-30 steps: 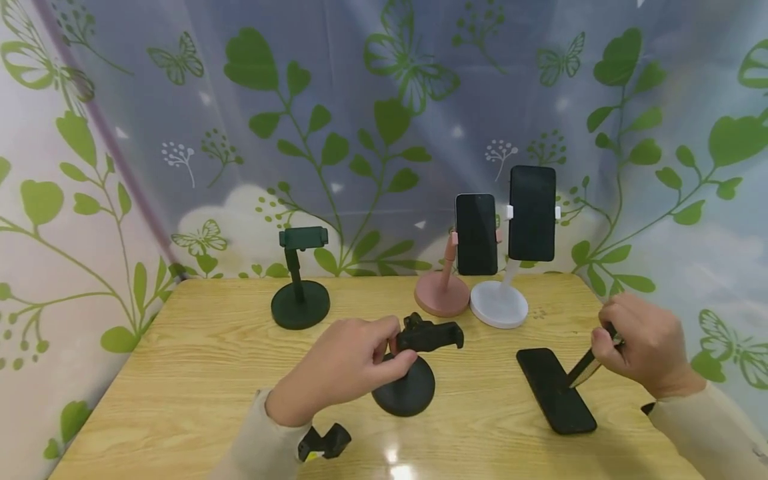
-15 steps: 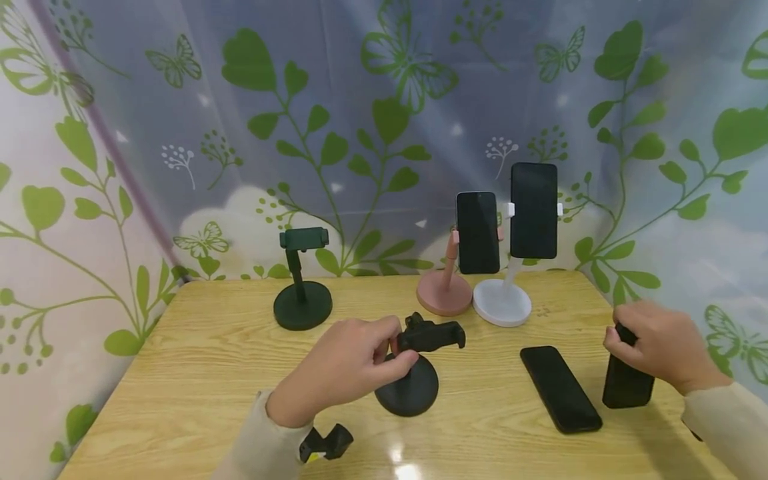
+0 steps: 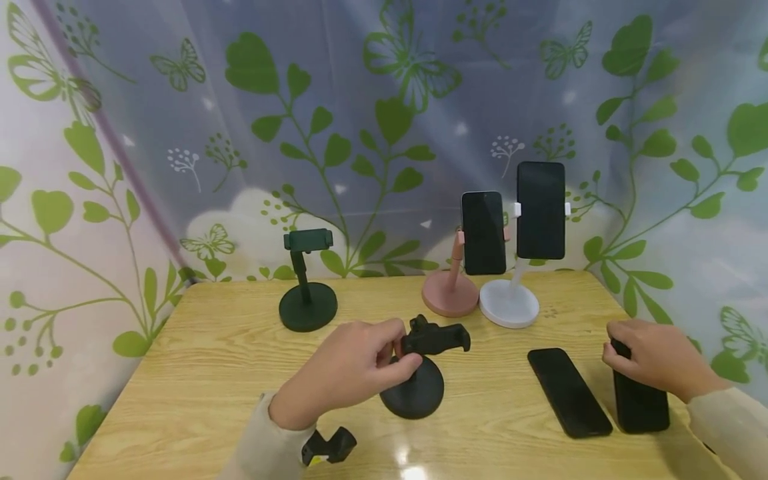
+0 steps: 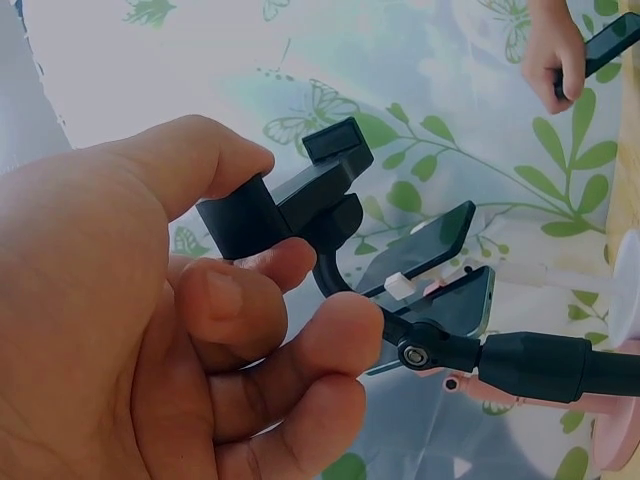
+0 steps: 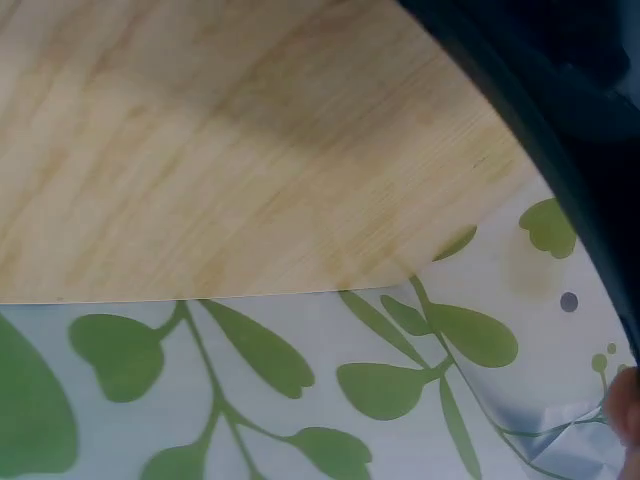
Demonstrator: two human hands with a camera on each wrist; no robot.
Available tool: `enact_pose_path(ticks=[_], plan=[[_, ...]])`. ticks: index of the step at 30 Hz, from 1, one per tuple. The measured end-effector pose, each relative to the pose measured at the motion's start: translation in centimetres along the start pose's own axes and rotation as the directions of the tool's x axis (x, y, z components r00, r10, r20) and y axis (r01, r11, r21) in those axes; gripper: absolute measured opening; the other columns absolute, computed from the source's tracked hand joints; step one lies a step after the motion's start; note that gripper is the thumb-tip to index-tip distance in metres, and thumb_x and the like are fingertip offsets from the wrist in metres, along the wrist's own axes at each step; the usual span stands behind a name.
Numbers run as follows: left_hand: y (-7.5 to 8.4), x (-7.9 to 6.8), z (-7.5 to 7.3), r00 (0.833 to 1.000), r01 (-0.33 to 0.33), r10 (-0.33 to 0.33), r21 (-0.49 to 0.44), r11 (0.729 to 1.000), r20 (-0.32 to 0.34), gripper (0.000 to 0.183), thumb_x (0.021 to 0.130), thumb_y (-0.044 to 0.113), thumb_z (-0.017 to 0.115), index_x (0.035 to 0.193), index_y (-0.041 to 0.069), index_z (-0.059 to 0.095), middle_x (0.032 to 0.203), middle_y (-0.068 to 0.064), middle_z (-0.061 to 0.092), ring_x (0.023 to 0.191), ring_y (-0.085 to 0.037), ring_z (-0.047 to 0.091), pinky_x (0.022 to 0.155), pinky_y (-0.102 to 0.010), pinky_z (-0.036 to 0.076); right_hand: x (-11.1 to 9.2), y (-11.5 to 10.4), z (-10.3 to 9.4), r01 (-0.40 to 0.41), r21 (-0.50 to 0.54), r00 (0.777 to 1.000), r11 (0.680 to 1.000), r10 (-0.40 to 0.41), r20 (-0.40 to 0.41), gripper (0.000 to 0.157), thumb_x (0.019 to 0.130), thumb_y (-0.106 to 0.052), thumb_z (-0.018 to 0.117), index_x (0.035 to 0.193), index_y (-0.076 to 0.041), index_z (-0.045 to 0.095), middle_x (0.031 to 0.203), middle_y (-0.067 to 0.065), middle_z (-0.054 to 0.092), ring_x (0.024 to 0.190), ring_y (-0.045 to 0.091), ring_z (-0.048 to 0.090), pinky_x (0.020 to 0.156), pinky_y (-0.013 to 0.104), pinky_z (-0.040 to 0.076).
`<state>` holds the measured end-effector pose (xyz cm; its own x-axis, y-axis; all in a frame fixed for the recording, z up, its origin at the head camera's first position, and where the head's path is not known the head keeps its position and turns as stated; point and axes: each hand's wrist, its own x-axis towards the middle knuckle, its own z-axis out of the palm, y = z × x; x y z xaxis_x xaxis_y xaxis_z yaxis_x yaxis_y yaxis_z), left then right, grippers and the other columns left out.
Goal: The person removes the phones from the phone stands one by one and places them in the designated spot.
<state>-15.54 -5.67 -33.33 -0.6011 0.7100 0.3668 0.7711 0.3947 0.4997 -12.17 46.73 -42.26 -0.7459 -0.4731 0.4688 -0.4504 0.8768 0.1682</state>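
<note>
My left hand (image 3: 348,360) pinches one end of the clamp of a black phone stand (image 3: 441,339), whose round base sits on the table. In the left wrist view, the thumb and index finger are at the clamp's end, and the stand's jointed neck (image 4: 530,362) runs off to the right. At the table's right side my right hand (image 3: 657,357) grips the upper end of a black phone (image 3: 642,403), its lower end close over the tabletop. That phone's dark edge (image 5: 560,150) fills the corner of the right wrist view. Another black phone (image 3: 569,393) lies flat just left of it.
Behind, a pink stand (image 3: 450,293) and a white stand (image 3: 509,304) each hold a phone upright. A dark green stand (image 3: 307,307) with nothing in its clamp stands at back left. The wooden table (image 3: 228,373) ends at a leaf-patterned curtain (image 3: 324,133).
My right hand has lifted a phone away from the one lying flat, moved it right and brought it down beside that one. My left hand keeps its hold on the black stand.
</note>
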Motion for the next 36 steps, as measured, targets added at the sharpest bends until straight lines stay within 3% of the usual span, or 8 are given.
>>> enact_pose_path(ticks=[6, 13, 17, 23, 26, 36], plan=[[0.0, -0.1, -0.1, 1.0, 0.009, -0.009, -0.01, 1.0, 0.012, 0.024, 0.101, 0.037, 0.064, 0.081, 0.028, 0.053, 0.064, 0.018, 0.05, 0.049, 0.0, 0.042, 0.051, -0.022, 0.04, 0.7, 0.0, 0.5, -0.037, 0.004, 0.993, 0.999, 0.036, 0.111, 0.039, 0.086, -0.021, 0.073, 0.073, -0.027, 0.037, 0.067, -0.017, 0.027, 0.055, -0.002, 0.02, 0.051, 0.023, 0.022], [0.0, 0.0, -0.1, 0.999, 0.015, -0.014, -0.027, 1.0, 0.028, 0.024, 0.101, 0.037, 0.064, 0.082, 0.027, 0.053, 0.064, 0.017, 0.049, 0.05, 0.0, 0.042, 0.052, -0.021, 0.039, 1.4, -0.3, 0.8, -0.108, 0.013, 0.961, 0.994, 0.101, 0.257, 0.039, 0.091, -0.026, 0.076, 0.074, -0.026, 0.042, 0.067, -0.014, 0.035, 0.057, 0.0, 0.028, 0.053, 0.026, 0.028], [0.0, 0.0, -0.1, 0.999, 0.019, -0.019, -0.03, 0.999, 0.026, 0.024, 0.101, 0.037, 0.064, 0.082, 0.027, 0.053, 0.064, 0.017, 0.049, 0.05, -0.001, 0.042, 0.053, -0.021, 0.039, 1.9, -0.4, 1.3, -0.151, 0.0, 0.925, 0.989, 0.141, 0.352, 0.033, 0.095, -0.031, 0.073, 0.076, -0.026, 0.046, 0.067, -0.014, 0.04, 0.057, 0.002, 0.033, 0.053, 0.027, 0.03], [-0.3, -0.1, 0.0, 0.999, 0.024, -0.021, -0.058, 0.998, 0.047, 0.029, 0.104, 0.039, 0.06, 0.079, 0.027, 0.051, 0.065, 0.016, 0.05, 0.052, -0.002, 0.044, 0.054, -0.022, 0.04, 2.6, -0.3, 2.0, -0.195, -0.002, 0.835, 0.981, 0.166, 0.525, 0.034, 0.1, -0.039, 0.065, 0.076, -0.024, 0.048, 0.061, -0.009, 0.038, 0.053, 0.007, 0.033, 0.054, 0.031, 0.03], [-0.4, -0.1, 0.0, 0.998, 0.023, -0.019, -0.07, 0.997, 0.057, 0.031, 0.105, 0.041, 0.058, 0.078, 0.027, 0.05, 0.065, 0.015, 0.05, 0.052, -0.002, 0.044, 0.055, -0.022, 0.04, 2.9, -0.2, 2.4, -0.214, 0.009, 0.802, 0.977, 0.171, 0.573, 0.035, 0.101, -0.042, 0.063, 0.077, -0.023, 0.048, 0.062, -0.007, 0.038, 0.055, 0.009, 0.035, 0.056, 0.033, 0.031], [-0.5, -0.2, -0.3, 0.997, 0.025, -0.019, -0.095, 0.995, 0.072, 0.034, 0.106, 0.041, 0.057, 0.078, 0.025, 0.049, 0.062, 0.014, 0.046, 0.049, -0.004, 0.039, 0.054, -0.021, 0.037, 3.8, -0.1, 3.4, -0.268, 0.038, 0.742, 0.963, 0.181, 0.645, 0.032, 0.1, -0.042, 0.064, 0.078, -0.022, 0.05, 0.068, -0.007, 0.045, 0.059, 0.011, 0.041, 0.059, 0.035, 0.035]])
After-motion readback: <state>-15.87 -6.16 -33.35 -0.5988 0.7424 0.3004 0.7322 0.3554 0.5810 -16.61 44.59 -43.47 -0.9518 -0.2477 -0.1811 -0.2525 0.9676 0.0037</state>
